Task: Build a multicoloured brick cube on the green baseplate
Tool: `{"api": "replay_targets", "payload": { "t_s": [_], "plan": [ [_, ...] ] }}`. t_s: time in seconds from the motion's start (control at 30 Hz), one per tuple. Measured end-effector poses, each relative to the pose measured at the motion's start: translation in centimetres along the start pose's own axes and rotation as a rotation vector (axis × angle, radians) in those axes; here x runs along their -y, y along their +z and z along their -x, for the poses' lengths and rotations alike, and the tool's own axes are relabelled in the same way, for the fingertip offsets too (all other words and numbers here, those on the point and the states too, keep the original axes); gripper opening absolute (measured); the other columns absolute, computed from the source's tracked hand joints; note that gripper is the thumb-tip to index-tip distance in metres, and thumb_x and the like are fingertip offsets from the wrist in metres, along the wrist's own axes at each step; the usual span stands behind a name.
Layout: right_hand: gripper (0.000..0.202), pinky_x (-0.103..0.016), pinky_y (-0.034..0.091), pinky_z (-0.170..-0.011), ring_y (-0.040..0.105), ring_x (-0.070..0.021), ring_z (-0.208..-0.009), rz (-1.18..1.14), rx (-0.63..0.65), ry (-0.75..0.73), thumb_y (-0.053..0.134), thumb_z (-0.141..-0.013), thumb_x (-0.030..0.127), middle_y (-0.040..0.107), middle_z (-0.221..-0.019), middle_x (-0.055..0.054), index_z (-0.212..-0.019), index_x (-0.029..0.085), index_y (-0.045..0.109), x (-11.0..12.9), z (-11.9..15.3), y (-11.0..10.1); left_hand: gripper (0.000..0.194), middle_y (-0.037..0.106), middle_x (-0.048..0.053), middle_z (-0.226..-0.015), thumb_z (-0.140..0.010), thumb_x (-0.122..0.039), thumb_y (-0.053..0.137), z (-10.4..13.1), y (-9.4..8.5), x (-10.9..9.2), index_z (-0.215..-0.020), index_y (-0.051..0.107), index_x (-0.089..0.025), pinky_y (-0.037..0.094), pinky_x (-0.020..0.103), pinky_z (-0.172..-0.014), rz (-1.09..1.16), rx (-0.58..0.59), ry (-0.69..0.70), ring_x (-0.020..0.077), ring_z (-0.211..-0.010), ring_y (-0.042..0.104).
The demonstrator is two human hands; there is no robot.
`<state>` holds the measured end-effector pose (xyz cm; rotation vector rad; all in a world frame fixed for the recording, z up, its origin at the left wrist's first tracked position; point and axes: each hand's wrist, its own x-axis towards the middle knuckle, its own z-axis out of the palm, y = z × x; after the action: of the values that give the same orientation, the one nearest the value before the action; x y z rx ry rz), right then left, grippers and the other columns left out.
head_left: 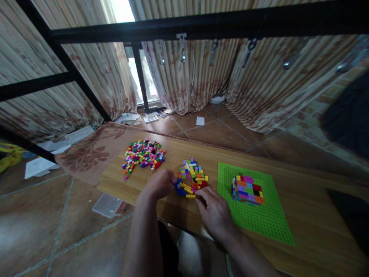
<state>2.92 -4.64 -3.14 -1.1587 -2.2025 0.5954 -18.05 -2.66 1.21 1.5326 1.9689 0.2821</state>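
Observation:
A small pile of mixed toy building bricks lies on the wooden table between my two hands. At its left edge is my left hand, fingers curled in and slightly blurred; whatever they pinch is hard to see. My right hand is bent over the near right side, thumb and fingertips drawn together beside a yellow brick and red bricks. Any brick in that grip is hidden. To the right, a multicoloured block of joined bricks stands on a green studded baseplate.
A larger heap of loose bricks spreads over the table's left part. A patterned cloth covers the far left end. Black metal bars cross above, with metal clips hanging. A clear plastic lid lies on the tiled floor.

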Motion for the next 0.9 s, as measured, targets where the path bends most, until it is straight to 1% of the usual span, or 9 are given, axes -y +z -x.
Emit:
{"api": "replay_targets", "payload": {
  "t_s": [0.17,0.3,0.43,0.53,0.67,0.9],
  "plan": [
    [0.016,-0.034,0.048,-0.077,0.059,-0.0210,-0.086,0.019,-0.012,0.009,0.052,-0.085,0.009,0.062,-0.088,-0.004,-0.090,0.022,0.060,0.3,0.1,-0.1,0.007,0.065,0.002,-0.069,-0.066,-0.019,0.066,0.0,-0.1,-0.2,-0.072,0.067,-0.018,0.038,0.023,-0.060,-0.045,-0.021,0.013,0.0146,-0.066,0.056],
    [0.016,-0.032,0.048,-0.077,0.058,-0.0201,-0.085,-0.001,-0.023,-0.009,0.050,-0.088,0.011,0.061,-0.088,-0.004,-0.090,0.022,0.060,0.8,0.1,0.0,0.007,0.066,0.002,-0.070,-0.070,-0.016,0.060,-0.1,-0.1,0.0,-0.074,0.066,-0.018,0.036,0.022,-0.059,-0.071,-0.047,0.008,0.0144,-0.067,0.055],
    [0.016,-0.031,0.048,-0.076,0.058,-0.0188,-0.084,-0.039,-0.043,0.001,0.049,-0.090,0.011,0.061,-0.087,-0.004,-0.088,0.022,0.061,1.2,-0.1,-0.2,0.012,0.066,0.004,-0.073,-0.075,-0.013,0.053,-0.4,-0.3,0.3,-0.076,0.065,-0.016,0.036,0.023,-0.060,-0.084,-0.069,0.053,0.0145,-0.068,0.056],
    [0.017,-0.031,0.048,-0.076,0.058,-0.0183,-0.083,-0.061,-0.061,0.011,0.049,-0.090,0.011,0.062,-0.086,-0.003,-0.088,0.021,0.062,1.2,-0.2,-0.5,0.013,0.066,0.004,-0.074,-0.077,-0.014,0.051,-0.4,-0.6,-0.1,-0.077,0.064,-0.015,0.037,0.024,-0.061,-0.062,-0.081,0.085,0.0150,-0.069,0.057],
    [0.016,-0.031,0.048,-0.077,0.058,-0.0183,-0.084,-0.074,-0.086,0.010,0.050,-0.090,0.012,0.062,-0.087,-0.003,-0.088,0.022,0.063,0.9,-0.4,-0.6,0.010,0.066,0.003,-0.072,-0.075,-0.013,0.053,-0.3,-0.7,-0.8,-0.076,0.062,-0.015,0.038,0.023,-0.062,0.002,-0.068,0.138,0.0147,-0.068,0.057],
    [0.015,-0.030,0.047,-0.076,0.059,-0.0176,-0.084,-0.087,-0.105,0.039,0.051,-0.090,0.013,0.064,-0.086,-0.002,-0.086,0.022,0.063,0.5,-0.6,-0.8,0.013,0.064,0.001,-0.070,-0.072,-0.010,0.052,-0.3,-0.6,-1.4,-0.077,0.062,-0.015,0.039,0.023,-0.061,0.115,-0.066,0.215,0.0134,-0.066,0.056]
  ]
}}
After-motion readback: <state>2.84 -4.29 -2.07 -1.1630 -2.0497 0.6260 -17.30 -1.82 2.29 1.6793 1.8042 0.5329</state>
